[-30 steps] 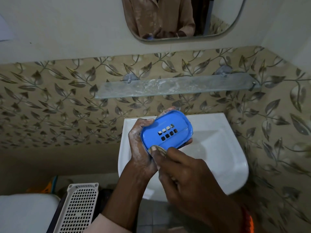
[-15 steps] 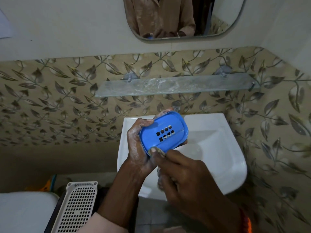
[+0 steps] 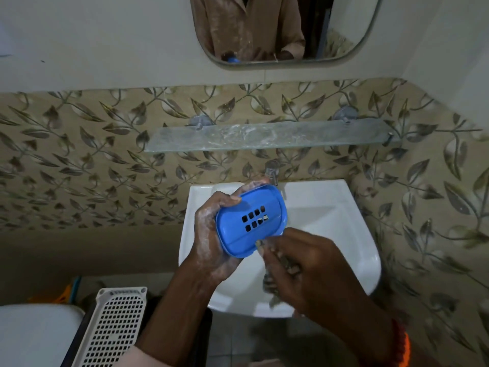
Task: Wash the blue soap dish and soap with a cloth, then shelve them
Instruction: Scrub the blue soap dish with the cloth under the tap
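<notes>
My left hand (image 3: 211, 242), covered in lather, grips the blue soap dish (image 3: 251, 221) over the white sink (image 3: 344, 234). The dish is tilted, its slotted underside facing me. My right hand (image 3: 304, 271) is closed on a wet grey-brown cloth (image 3: 267, 282) and touches the dish's near edge. A pale sliver behind the dish's far rim, under my left fingers, may be the soap; I cannot tell. The glass shelf (image 3: 264, 135) on the wall above the sink is bare and smeared.
A tap (image 3: 272, 170) sticks out of the leaf-patterned wall just behind the dish. A mirror (image 3: 277, 30) hangs above the shelf. A white perforated basket (image 3: 116, 324) and a white cistern lid (image 3: 34, 335) stand at the lower left.
The dish has shifted a little down and toward me, and my right hand with the cloth has slid right along its near edge.
</notes>
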